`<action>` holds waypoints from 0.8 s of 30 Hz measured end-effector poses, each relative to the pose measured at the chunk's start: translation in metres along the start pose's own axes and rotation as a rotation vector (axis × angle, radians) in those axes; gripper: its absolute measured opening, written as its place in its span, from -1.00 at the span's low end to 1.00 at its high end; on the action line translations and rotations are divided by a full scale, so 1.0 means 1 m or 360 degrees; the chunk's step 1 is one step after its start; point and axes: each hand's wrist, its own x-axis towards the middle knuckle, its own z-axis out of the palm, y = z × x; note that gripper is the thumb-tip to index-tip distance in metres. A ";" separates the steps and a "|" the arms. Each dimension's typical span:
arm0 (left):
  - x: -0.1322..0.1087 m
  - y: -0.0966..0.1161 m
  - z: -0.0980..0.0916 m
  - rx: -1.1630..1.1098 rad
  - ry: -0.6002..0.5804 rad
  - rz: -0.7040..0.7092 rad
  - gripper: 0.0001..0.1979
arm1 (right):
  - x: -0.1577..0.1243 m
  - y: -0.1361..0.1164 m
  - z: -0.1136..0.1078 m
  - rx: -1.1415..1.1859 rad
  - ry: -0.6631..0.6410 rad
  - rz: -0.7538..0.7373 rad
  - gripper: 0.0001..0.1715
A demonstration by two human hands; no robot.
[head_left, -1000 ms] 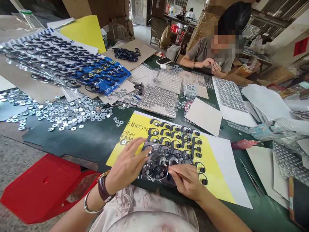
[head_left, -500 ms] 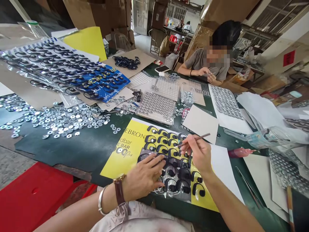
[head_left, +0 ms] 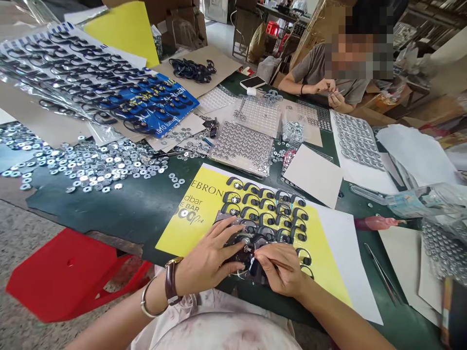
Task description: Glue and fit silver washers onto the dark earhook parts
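A yellow printed sheet (head_left: 321, 253) lies in front of me, bearing rows of black ear-hook-shaped pieces (head_left: 268, 218). My left hand (head_left: 206, 265) rests over the lower rows, fingers stretched out and apart, with the fingertips on a dark see-through film. My right hand (head_left: 282, 272) is closed in a pinch around a thin brown stick (head_left: 282, 265), whose tip points down-left between the two hands. A small shiny bit (head_left: 248, 249) shows by that tip, near my left fingers. Both hands hide part of the lower pieces.
Loose metal washers (head_left: 116, 158) are heaped at left, beside stacked sheets of black pieces (head_left: 91, 82). Behind the yellow sheet lies a tray of round metal parts (head_left: 242, 146). Tweezers (head_left: 383, 272) and a pink squeeze bottle (head_left: 377, 222) lie right. A co-worker (head_left: 328, 87) sits opposite.
My right hand has come down and left to the lower pieces, turning the stick's tip down. My left hand stays on the film with small finger shifts. The view has tilted down.
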 end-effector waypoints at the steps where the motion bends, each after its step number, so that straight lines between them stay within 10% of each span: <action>1: 0.000 0.000 -0.001 -0.0005 0.0018 -0.0006 -0.65 | 0.000 0.001 0.000 -0.0016 0.0004 -0.0025 -0.79; 17: 0.000 0.004 0.003 0.0100 0.0117 0.0031 -0.72 | 0.010 -0.008 -0.001 -0.0273 -0.0191 -0.0159 -0.87; 24: 0.003 0.002 0.004 0.0068 0.0095 0.0165 -0.68 | 0.015 -0.002 0.001 0.0206 -0.0113 0.0565 -0.80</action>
